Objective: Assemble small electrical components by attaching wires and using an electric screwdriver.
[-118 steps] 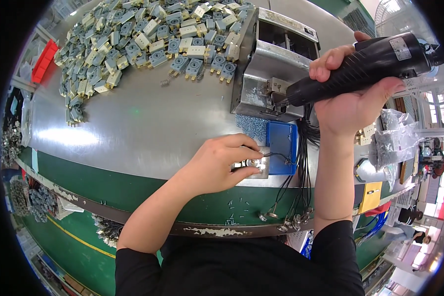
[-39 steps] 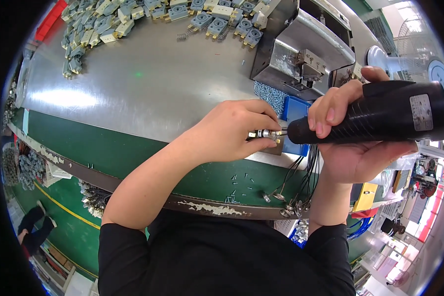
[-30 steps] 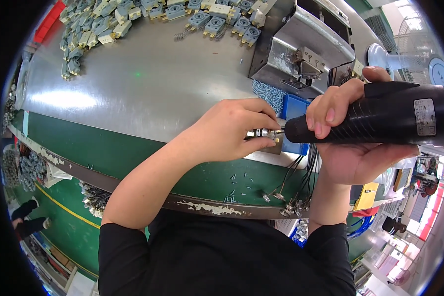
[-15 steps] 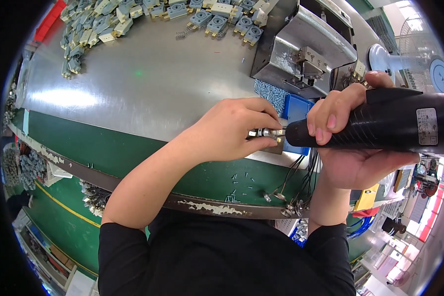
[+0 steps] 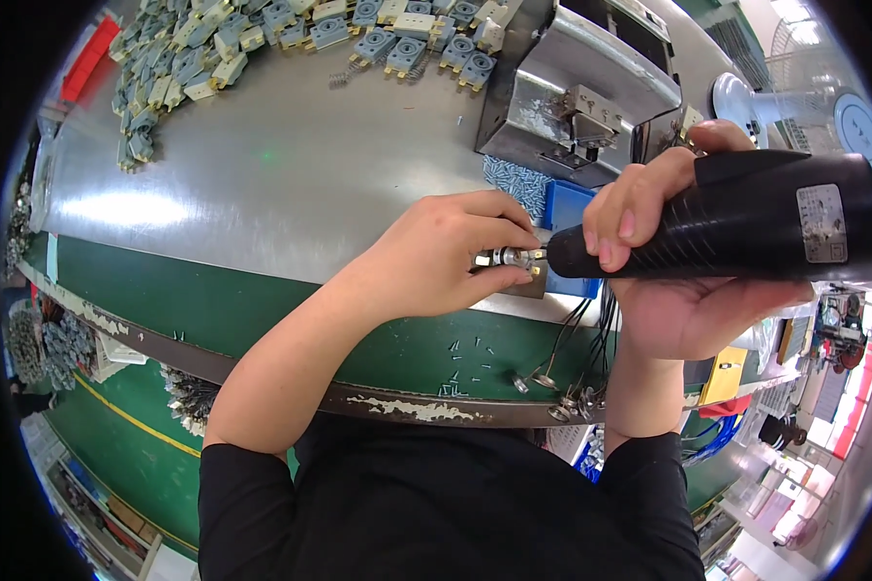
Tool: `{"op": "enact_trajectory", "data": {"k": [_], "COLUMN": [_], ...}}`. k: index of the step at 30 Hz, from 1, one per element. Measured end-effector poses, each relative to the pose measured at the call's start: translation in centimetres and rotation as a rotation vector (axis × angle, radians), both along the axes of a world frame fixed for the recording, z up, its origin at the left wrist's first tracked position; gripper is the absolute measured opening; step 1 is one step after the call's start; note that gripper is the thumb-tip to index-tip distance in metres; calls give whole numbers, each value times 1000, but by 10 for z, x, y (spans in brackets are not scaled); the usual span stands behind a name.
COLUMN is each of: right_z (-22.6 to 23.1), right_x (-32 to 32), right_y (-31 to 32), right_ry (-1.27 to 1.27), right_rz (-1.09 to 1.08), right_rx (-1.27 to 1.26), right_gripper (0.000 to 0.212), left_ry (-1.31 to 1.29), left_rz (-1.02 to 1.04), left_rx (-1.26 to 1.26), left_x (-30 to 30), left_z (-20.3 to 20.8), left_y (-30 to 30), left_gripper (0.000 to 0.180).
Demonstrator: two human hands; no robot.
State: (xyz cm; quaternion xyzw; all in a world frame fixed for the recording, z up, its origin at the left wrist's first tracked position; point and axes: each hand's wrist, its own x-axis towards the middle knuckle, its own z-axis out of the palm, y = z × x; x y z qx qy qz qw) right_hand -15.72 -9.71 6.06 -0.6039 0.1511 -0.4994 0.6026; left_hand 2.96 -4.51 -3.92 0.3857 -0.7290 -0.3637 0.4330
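Note:
My left hand pinches a small part with a shiny round metal body and brass-coloured terminals, low over the front edge of the steel plate. In my right hand lies a thick black electric screwdriver, held nearly level with its nose toward the left. That nose end meets the small part at my left fingertips. Fingers and tool hide most of the contact, so I cannot tell whether a screw sits there.
Blue-grey switch-like parts are heaped along the far side. A bent steel fixture stands behind the tool, beside loose screws and a blue tray. Black wires with metal ends and scattered screws lie on the green front strip.
The whole view has shifted slightly. Both hands keep their grips, and the screwdriver's nose stays at the small part, with its rear end a little higher in the picture.

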Motion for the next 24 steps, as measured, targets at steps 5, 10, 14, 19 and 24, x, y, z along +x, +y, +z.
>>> {"op": "enact_trajectory", "data": {"k": [5, 10, 14, 19, 24], "right_z": [0, 1, 11, 16, 15], "right_x": [1, 1, -2, -12, -13], "right_y": [3, 6, 5, 3, -2], "right_ry": [24, 250, 96, 125, 106], "right_rz": [-26, -142, -78, -22, 17], "right_rx": [46, 43, 8, -111, -106], "right_gripper": [121, 124, 126, 126, 124], "left_ry": [-1, -15, -10, 21, 4], "left_rz": [15, 13, 26, 20, 28], "left_rx": [2, -57, -23, -31, -23], "left_x": [-1, -3, -6, -6, -4], "left_z": [1, 1, 0, -3, -2], "left_y": [1, 1, -1, -1, -1], "left_gripper": [24, 24, 25, 26, 25]}}
